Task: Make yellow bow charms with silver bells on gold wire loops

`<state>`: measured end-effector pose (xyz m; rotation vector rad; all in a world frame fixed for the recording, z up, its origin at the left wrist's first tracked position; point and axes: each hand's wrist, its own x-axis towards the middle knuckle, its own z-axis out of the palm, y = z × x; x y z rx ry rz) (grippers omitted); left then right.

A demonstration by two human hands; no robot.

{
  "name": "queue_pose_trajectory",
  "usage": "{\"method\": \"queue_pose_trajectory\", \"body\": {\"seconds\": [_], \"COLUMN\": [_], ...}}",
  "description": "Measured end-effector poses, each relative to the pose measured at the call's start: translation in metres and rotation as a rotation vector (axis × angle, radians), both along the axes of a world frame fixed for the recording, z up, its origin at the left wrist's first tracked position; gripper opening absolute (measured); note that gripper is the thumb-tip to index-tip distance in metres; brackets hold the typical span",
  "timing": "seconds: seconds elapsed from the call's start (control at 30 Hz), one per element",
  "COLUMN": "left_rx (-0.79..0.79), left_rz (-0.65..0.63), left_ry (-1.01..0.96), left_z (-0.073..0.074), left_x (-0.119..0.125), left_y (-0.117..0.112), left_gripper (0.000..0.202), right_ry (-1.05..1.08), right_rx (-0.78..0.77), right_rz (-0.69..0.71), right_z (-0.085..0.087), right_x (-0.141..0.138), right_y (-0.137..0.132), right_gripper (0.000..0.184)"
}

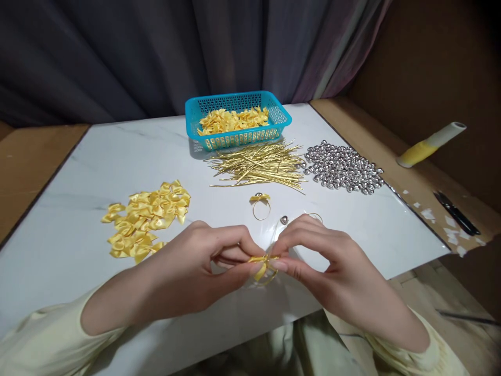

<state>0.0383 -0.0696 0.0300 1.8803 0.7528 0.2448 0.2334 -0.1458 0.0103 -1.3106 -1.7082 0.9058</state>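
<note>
At the front of the white table, both hands meet over a yellow satin bow (260, 271) with a thin gold loop below it. My left hand (213, 256) pinches the bow's left side between thumb and fingers. From the other side, my right hand (323, 248) is closed at the bow's right edge, thumb and fingertips at the gold cord. A thin strand rises between the hands. Just beyond them lie a silver heart bead (284, 220) and a gold loop carrying a bow and bead (260, 205). Another gold loop (316, 215) shows partly behind my right hand.
Loose yellow bows (151, 216) lie at the left. A blue basket (287, 119) with more bows stands at the back, behind a pile of gold cords (258, 167). Silver beads (344, 167) spread at right. Beyond the table edge are a roll (430, 145) and a black pen-like object (456, 214).
</note>
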Motion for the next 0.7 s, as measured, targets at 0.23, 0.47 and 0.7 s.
{"method": "queue_pose_trajectory", "body": {"seconds": [0.23, 0.47, 0.7], "left_rx": [-0.039, -0.022, 0.243], "left_rz": [-0.023, -0.056, -0.166], "left_ry": [0.020, 0.053, -0.023], "left_z": [-0.0026, -0.0015, -0.0080], "left_x": [-0.0006, 0.0000, -0.0011], "left_y": [0.0015, 0.0041, 0.0059], "left_gripper": [0.007, 0.009, 0.012], "right_ry": [-0.090, -0.080, 0.049], "right_rx": [0.125, 0.110, 0.007], "right_rz": [0.018, -0.002, 0.024], "right_z": [-0.0048, -0.0075, -0.0067], "right_x": [-0.0004, 0.0005, 0.0010], "right_y": [-0.0003, 0.0007, 0.0046], "right_gripper": [0.010, 0.013, 0.016]}}
